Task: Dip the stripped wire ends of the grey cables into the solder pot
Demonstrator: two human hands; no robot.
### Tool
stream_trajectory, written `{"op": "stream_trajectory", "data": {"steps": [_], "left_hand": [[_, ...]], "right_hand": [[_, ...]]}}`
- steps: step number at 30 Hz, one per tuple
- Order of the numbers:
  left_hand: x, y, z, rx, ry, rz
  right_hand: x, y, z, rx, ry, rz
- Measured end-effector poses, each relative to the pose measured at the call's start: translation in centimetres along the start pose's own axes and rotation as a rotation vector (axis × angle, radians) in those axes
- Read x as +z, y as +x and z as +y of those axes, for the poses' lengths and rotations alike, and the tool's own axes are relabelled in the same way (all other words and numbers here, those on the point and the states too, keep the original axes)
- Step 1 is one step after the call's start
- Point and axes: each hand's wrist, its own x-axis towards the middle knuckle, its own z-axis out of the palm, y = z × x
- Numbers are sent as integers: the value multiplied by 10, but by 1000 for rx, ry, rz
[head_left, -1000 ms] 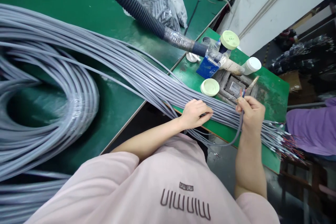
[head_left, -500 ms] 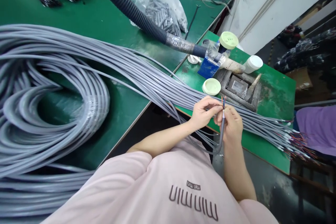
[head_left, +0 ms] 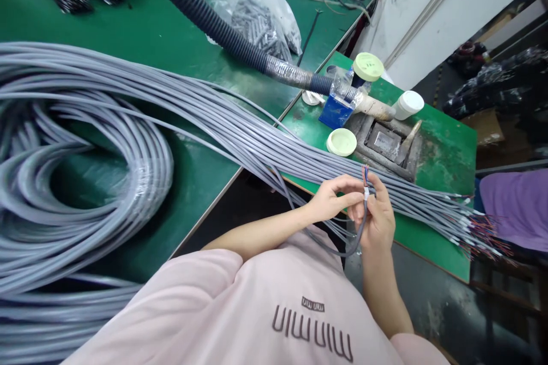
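Between my two hands a grey cable [head_left: 358, 235] stands with its end upward. Thin coloured wires [head_left: 365, 174] fan out of its tip, above a white band [head_left: 366, 193] at the end of the sheath. My left hand [head_left: 338, 198] pinches the cable just below that band from the left. My right hand [head_left: 379, 214] has its fingers closed around the same stretch from the right, index finger raised beside the wires. Behind my hands runs a thick bundle of grey cables [head_left: 257, 131], its stripped ends [head_left: 483, 234] at the right showing red and blue wires.
Big coils of grey cable [head_left: 149, 182] fill the left. Past the bundle are a solder pot [head_left: 387, 145], a black extraction hose [head_left: 205, 14], a blue box [head_left: 336, 111], a white jar [head_left: 409, 105] and a pale green lid [head_left: 341, 142]. A person's purple sleeve [head_left: 514, 205] shows at right.
Both hands have come slightly lower with the cable end. The left fingers have slid down from the wires to the sheath, leaving the wires and white band more exposed.
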Motion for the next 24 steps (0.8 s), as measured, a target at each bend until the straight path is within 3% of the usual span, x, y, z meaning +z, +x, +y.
{"op": "stream_trajectory", "data": {"steps": [3,7,10,12,16,18,21,24], "left_hand": [[-2,-1,5,-202,-194,-215],[-9,1,19,-198,-231,-279],[-10,0,26,-259,-196,-363],[-7,-3,27,-344,-204,-436],[-1,-9,26,-376,-248,-529],[-1,-12,26,-384,-255,-542],[-3,-18,24,-412,-262,-586],[-6,-22,20,-456,-280,-504]], "right_hand": [[-3,-4,1,15,-3,-6],[-33,0,-13,48,-234,-169],[-53,6,-34,-110,-460,-175],[-53,9,-45,-209,-561,-185],[-26,12,-52,-248,-632,-251],[-16,17,-49,-305,-545,-218],[-16,28,-47,-391,-319,-79],[-27,34,-51,-448,-261,30]]}}
